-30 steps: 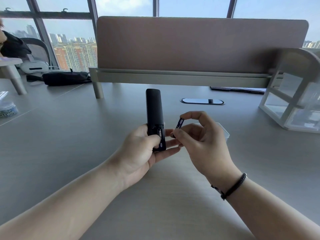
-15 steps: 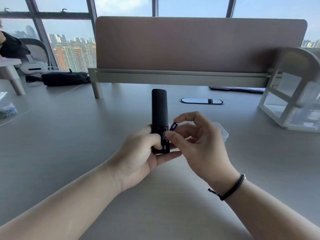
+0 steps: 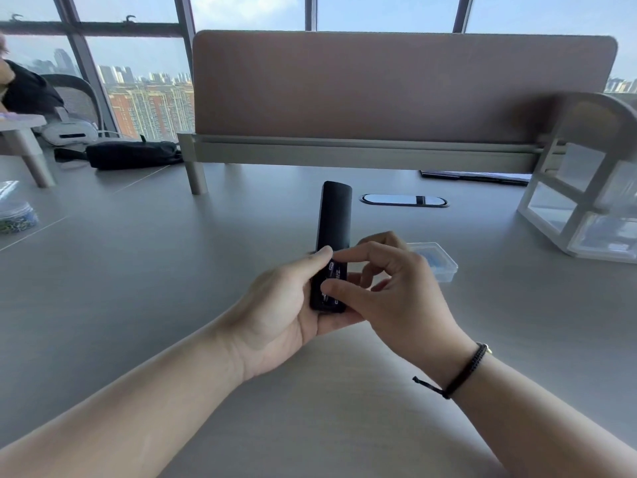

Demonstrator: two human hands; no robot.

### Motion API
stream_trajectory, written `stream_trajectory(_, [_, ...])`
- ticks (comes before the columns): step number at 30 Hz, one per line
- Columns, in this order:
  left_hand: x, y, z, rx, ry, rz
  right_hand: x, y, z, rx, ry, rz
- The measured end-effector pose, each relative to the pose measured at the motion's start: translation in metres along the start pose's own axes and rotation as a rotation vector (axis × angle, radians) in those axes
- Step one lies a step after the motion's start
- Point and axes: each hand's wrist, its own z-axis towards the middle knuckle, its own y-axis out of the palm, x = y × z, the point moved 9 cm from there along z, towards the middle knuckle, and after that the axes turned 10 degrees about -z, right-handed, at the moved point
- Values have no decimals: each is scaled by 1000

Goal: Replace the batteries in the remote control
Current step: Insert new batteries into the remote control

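My left hand (image 3: 275,315) has a closed grip around the lower end of the black remote control (image 3: 332,236), held above the counter (image 3: 138,288) with its far end pointing away from me; thumb lies on the upper edge of the open battery bay, fingers wrap underneath. Battery (image 3: 333,270) sits in the bay at the near end, label print visible. My right hand (image 3: 396,298) is at the bay: index fingertip and thumb tip both press on the battery, one at each end, remaining fingers curled loosely. I cannot tell whether the battery is fully seated. Black cord bracelet (image 3: 465,370) on my right wrist. Small clear plastic box (image 3: 437,260) rests on the counter just behind my right hand, contents bluish, not legible. White drawer unit (image 3: 579,208) stands far right; brown divider panel (image 3: 396,88) spans the back of the counter.
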Motion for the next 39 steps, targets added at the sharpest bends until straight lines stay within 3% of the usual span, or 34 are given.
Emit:
stream_trajectory(10, [12,-10,1,97,105,95,-2,3,-4,-14,-69,-147])
stream_trajectory(17, [19,-10,-1,98,137,75,-8,22,-7,-173,-151,-84])
stream_trajectory(23, [16,-16,1,153,109,-26,-4,18,-7,-154,-115,-66])
stream_trajectory(39, [14,-14,4,97,86,3,2,22,-9,-182,-70,-119])
